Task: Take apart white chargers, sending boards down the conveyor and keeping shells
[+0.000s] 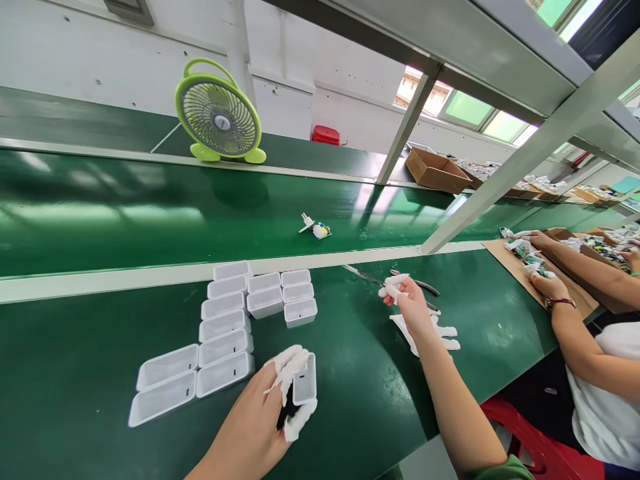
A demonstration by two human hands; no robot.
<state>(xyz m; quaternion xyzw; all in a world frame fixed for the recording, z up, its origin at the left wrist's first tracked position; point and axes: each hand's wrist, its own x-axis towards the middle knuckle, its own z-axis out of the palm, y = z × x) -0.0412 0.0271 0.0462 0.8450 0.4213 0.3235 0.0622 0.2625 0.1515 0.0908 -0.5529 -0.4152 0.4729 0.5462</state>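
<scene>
My left hand (273,407), with white coverings on its fingers, grips a small white plastic case (305,383) by its sides above the green bench. My right hand (407,300), its fingertips also covered in white, is closed in a pinch. A thin metal tool (364,274) reaches to those fingertips; whether they hold it or it lies behind them I cannot tell. Close by lie pliers (425,287), partly hidden by the hand, and a white glove (445,331) under the right forearm. Several more open white cases (225,373) stand in rows left of my hands.
A small circuit board with a white plug (320,231) lies on the green belt (150,213) beyond the bench rail. A green fan (220,117) stands behind it. At right, a co-worker's hands (550,287) touch circuit boards on cardboard. A slanted frame post (480,193) crosses there.
</scene>
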